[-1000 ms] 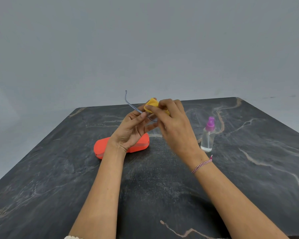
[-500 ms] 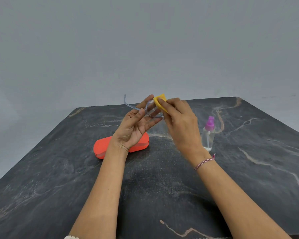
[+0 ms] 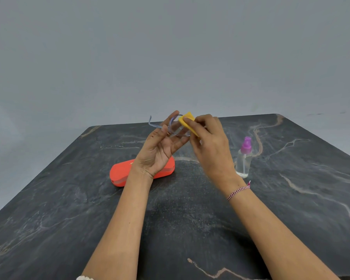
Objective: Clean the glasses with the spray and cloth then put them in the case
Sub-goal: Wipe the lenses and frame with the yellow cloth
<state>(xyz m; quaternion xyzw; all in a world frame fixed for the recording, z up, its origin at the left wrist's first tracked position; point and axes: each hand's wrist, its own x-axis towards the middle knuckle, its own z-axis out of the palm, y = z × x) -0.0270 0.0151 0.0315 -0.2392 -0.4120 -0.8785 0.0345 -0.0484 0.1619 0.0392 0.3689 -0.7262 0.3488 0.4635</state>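
Presently both hands are raised above the dark, veined desk (image 3: 291,199), meeting near its far edge. The left hand (image 3: 160,146) is turned palm-up toward the camera, its fingers loosely curled and gripping the glasses (image 3: 175,129) by the frame; the thumb presses against the near side and the fingertips rise behind the lens. The glasses are thin-framed and bluish, held off the desk, with one temple arm projecting to the left and bending upward at its tip. The right hand (image 3: 208,142) is closed on the yellow cloth (image 3: 187,122), pinching it between thumb and fingers and pressing it against the right-hand part of the glasses, so that cloth and lens are in contact. How far the cloth wraps round the lens cannot be told, as the fingers cover it. A red-and-white braided bracelet (image 3: 238,191) sits on the right wrist. The orange case (image 3: 121,172) lies flat on the desk below and behind the left hand, shut, partly hidden by the left wrist. The spray bottle (image 3: 244,158) stands upright on the desk to the right of the right hand, clear-bodied with a purple spray top, apart from both hands. A plain grey wall (image 3: 170,57) rises behind the desk.
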